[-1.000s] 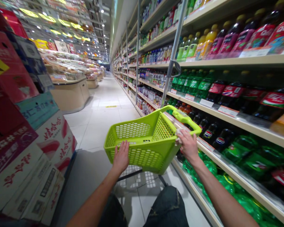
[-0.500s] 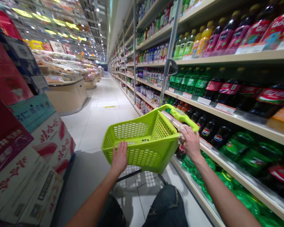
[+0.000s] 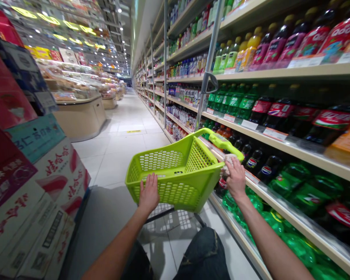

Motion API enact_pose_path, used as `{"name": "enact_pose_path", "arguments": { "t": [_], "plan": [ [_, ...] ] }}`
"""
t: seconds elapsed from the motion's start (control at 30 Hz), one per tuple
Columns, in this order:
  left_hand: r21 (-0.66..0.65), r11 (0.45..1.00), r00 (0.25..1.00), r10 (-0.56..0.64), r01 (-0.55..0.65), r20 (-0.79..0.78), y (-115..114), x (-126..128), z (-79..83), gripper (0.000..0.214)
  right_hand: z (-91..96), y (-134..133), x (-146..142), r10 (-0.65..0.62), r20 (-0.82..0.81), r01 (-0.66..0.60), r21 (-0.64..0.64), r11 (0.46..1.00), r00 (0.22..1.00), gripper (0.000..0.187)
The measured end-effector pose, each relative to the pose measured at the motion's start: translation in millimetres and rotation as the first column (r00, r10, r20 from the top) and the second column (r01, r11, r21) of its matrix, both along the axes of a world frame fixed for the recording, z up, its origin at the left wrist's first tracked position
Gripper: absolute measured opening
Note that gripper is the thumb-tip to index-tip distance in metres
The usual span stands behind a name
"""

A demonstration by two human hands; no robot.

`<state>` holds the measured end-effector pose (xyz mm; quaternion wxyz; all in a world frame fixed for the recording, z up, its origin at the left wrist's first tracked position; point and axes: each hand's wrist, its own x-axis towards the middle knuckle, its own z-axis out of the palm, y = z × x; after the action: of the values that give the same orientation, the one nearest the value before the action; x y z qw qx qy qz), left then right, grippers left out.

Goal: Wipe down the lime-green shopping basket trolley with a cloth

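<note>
A lime-green shopping cart (image 3: 175,190) stands crosswise before my knees, its basket wall full of holes. My left hand (image 3: 149,194) lies on the near side of the basket, fingers stretched up to the rim and thumb apart. A crumpled whitish cloth (image 3: 229,160) is bunched in my right hand (image 3: 236,179), which presses it against the cart beneath the end of the green handle (image 3: 226,144). Part of the cloth is hidden by my fingers. A small dark marking shows on the basket's inner floor.
Drink shelves (image 3: 280,132) run along the right, close to my right arm, with soda bottles (image 3: 249,97) on them. Stacked drink cartons (image 3: 55,171) rise on the left. Farther off, a display counter (image 3: 80,118) stands beside the tiled aisle (image 3: 125,144).
My right hand and the cloth have shifted slightly down below the handle end, and more of the cloth shows. My left hand stays on the basket side.
</note>
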<state>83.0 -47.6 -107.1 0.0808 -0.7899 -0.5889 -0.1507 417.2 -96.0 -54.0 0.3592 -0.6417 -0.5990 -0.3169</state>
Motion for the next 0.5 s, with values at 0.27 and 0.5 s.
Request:
{"name": "enact_pose_path", "arguments": {
  "t": [0.27,0.5],
  "plan": [
    [-0.033,0.999,1.000,-0.017,0.016,-0.012,0.7,1.0,2.1,0.070,-71.9,-20.9,-35.2,0.212,-0.001,-0.212,-0.079,0.974,0.977,0.042],
    [-0.107,0.993,0.997,0.032,-0.039,-0.071,-0.2,6.4,8.6,0.070,-39.1,-3.4,-11.8,0.214,0.000,-0.212,0.119,0.970,0.977,0.040]
  ]
}}
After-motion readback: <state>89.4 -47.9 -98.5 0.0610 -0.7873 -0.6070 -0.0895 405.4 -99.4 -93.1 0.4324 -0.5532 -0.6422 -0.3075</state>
